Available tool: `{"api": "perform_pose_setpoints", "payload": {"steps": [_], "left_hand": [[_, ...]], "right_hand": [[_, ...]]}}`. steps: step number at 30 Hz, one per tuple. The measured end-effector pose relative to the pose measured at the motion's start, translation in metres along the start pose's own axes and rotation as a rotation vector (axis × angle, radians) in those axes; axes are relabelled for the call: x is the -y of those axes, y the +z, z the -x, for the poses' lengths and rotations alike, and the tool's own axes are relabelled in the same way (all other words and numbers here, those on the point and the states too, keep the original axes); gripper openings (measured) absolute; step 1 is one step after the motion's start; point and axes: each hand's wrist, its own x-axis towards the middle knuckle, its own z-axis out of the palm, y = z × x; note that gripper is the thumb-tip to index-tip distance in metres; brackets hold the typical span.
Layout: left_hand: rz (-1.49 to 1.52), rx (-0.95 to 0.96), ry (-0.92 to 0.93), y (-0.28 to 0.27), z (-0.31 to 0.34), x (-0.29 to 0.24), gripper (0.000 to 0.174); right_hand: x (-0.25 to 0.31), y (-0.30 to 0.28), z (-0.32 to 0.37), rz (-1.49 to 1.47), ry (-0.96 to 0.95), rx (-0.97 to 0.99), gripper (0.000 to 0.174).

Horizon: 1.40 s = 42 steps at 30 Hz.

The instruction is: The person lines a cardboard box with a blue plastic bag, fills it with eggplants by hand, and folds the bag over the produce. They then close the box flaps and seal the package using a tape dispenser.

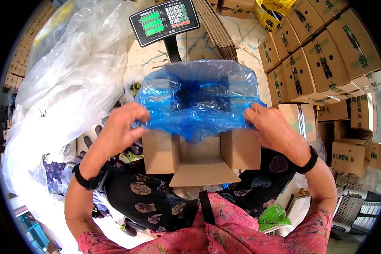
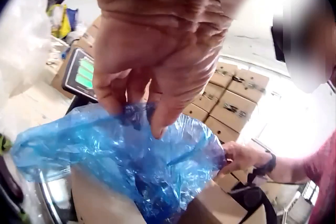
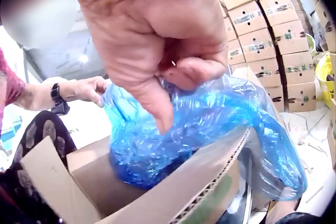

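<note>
Your left hand (image 1: 125,127) had the near-left edge of the blue plastic bag (image 1: 207,116): fingers bent, thumb just under them, film caught between. Your right hand (image 1: 273,127) was clamped on the near-right edge, fingers curled in, thumb straighter and lying along the film. Hands well apart, bag edge stretched across the gap. The bag dipped into the open cardboard box (image 1: 205,174), with film hanging over its far side. Box was in front of you between your knees, near flap folded toward you. Scale display (image 1: 164,23) beyond it, stacked cartons (image 1: 326,63) right, clear plastic sheeting (image 1: 72,63) left.
</note>
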Motion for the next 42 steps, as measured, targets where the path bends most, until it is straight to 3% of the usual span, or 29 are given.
{"api": "perform_pose_setpoints", "payload": {"steps": [2, 5, 11, 14, 17, 21, 22, 25, 28, 31, 32, 35, 38, 41, 42], "left_hand": [[-0.137, 0.069, 0.128, 0.002, 0.015, -0.017, 0.026], [-0.128, 0.17, 0.09, 0.007, 0.031, -0.045, 0.03], [-0.207, 0.184, 0.082, 0.009, 0.048, -0.073, 0.032], [-0.167, 0.188, 0.094, 0.011, 0.055, -0.079, 0.033], [-0.075, 0.227, 0.071, 0.008, 0.06, -0.077, 0.035], [-0.158, 0.107, 0.024, 0.008, 0.061, -0.062, 0.045], [-0.124, 0.056, -0.007, 0.01, 0.058, -0.063, 0.056], [-0.005, 0.004, 0.078, 0.015, 0.027, -0.071, 0.063], [0.0, 0.041, 0.306, 0.041, 0.0, -0.045, 0.064], [-0.04, 0.542, -0.08, 0.038, -0.011, -0.046, 0.053], [-0.077, 0.549, -0.023, 0.041, -0.006, -0.036, 0.036], [0.076, 0.436, 0.037, 0.021, 0.011, -0.038, 0.024], [0.118, 0.269, -0.008, -0.014, 0.04, -0.076, 0.02], [-0.152, 0.113, 0.176, -0.014, 0.089, -0.096, 0.013], [-0.277, 0.168, 0.144, -0.005, 0.106, -0.102, 0.011]], "right_hand": [[0.012, -0.009, 0.021, -0.043, -0.024, 0.132, 0.023], [0.021, -0.018, 0.033, -0.199, -0.013, 0.41, 0.032], [0.047, -0.007, 0.021, -0.264, -0.159, -0.007, 0.038], [0.055, 0.042, -0.003, -0.472, -0.235, -0.15, 0.035], [0.063, 0.046, -0.026, -0.501, -0.274, 0.236, 0.035], [0.075, 0.031, -0.017, -0.454, -0.226, 0.154, 0.024], [0.078, 0.027, -0.013, -0.442, -0.233, 0.107, 0.02], [0.09, 0.015, 0.0, -0.398, -0.276, -0.019, 0.013], [0.108, -0.003, 0.01, -0.341, -0.336, -0.106, 0.02], [0.111, -0.011, 0.028, -0.281, -0.303, -0.159, 0.031], [0.108, -0.009, 0.035, -0.276, -0.28, -0.187, 0.034], [0.097, -0.011, 0.061, -0.236, -0.195, -0.172, 0.036], [0.093, -0.014, 0.082, -0.112, -0.208, -0.184, 0.028], [0.1, -0.013, 0.101, 0.027, -0.28, -0.222, 0.02], [0.102, -0.007, 0.105, 0.036, -0.314, -0.232, 0.019]]}}
